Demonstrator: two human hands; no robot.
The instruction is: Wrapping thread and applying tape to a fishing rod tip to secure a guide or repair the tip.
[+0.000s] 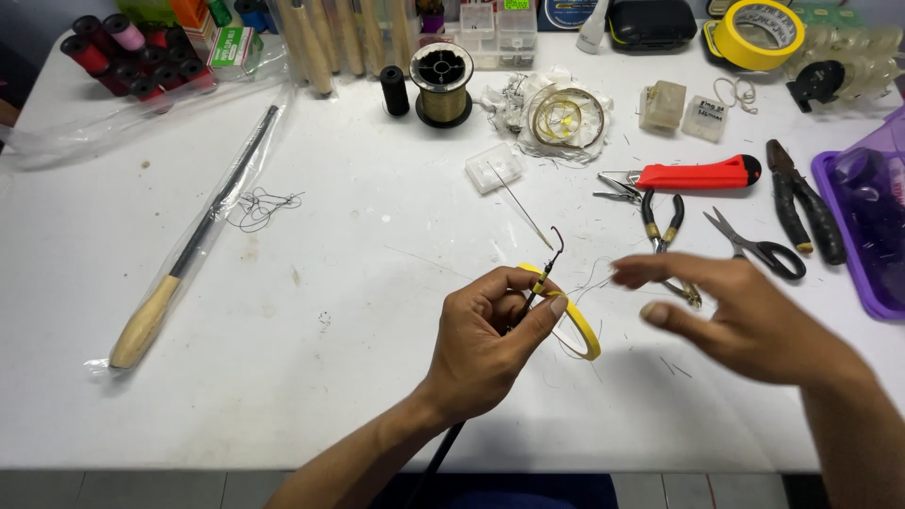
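Left hand [490,339] pinches thin black rod [539,278] near table [358,396] front edge, narrow yellow tape roll [584,330] just behind. Right hand [735,316] spread, blurred, empty. Bare tabletop leftward. Rod's lower end hidden below edge.

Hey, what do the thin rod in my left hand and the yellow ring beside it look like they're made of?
The thin rod, pinched in the left hand, looks like dark, matte carbon or fibreglass, with a bent metal wire loop at its tip. The yellow ring looks like a slim roll of glossy plastic tape: flat, uniform, bright edge.
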